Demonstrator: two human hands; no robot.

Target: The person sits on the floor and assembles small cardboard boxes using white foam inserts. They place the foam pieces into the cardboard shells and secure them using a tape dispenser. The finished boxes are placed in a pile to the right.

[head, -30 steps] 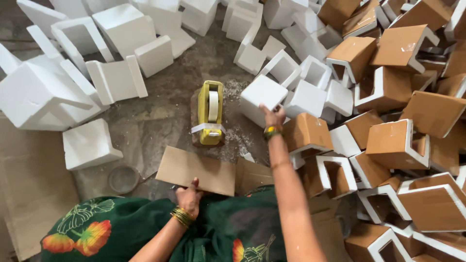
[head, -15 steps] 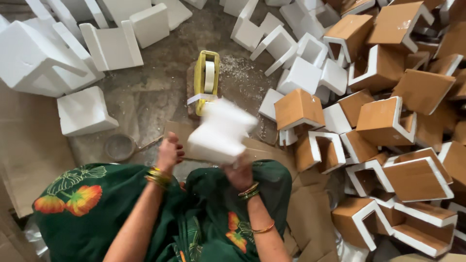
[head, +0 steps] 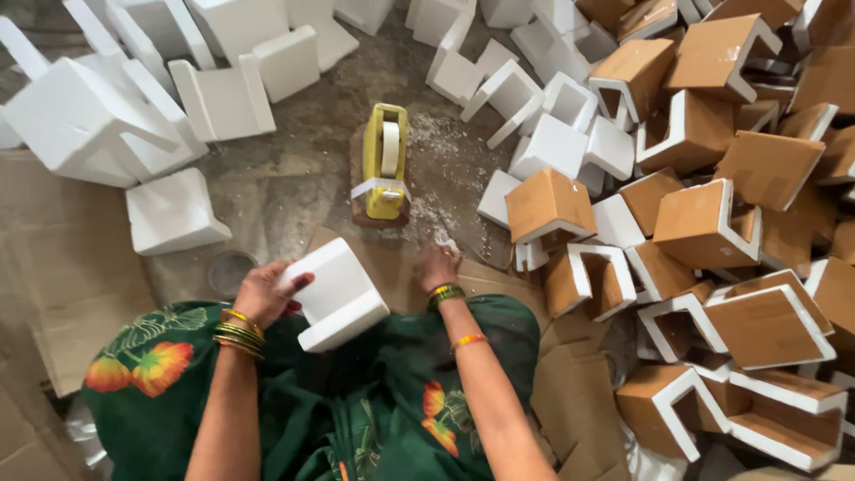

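At the nine o'clock edge, flattened cardboard sheets covered the floor. Just above them, toward ten o'clock, lay a pile of bare white foam blocks, and one separate white foam cube sat at about nine o'clock, near a small round lid on the concrete.

Low in the view, at about seven o'clock, the left hand was clamped on a white L-shaped foam piece, fingers wrapped over its left edge and thumb on its face. The piece was held clear of the floor above a green flower-printed lap, tilted, with its thicker lip toward the person. Gold and green bangles ringed that wrist.

Straight ahead at twelve o'clock stood a yellow tape dispenser on the floor, with white foam crumbs scattered to its right.

Just right of centre, the right hand was apart from the left, fingers spread and pointing forward, resting on a brown cardboard sheet that lay on the floor below the dispenser. It gripped nothing.

From one to five o'clock spread a heap of foam pieces faced with brown cardboard; the nearest one lay just beyond the right hand's fingertips, not touching them. More loose cardboard lay at five o'clock.
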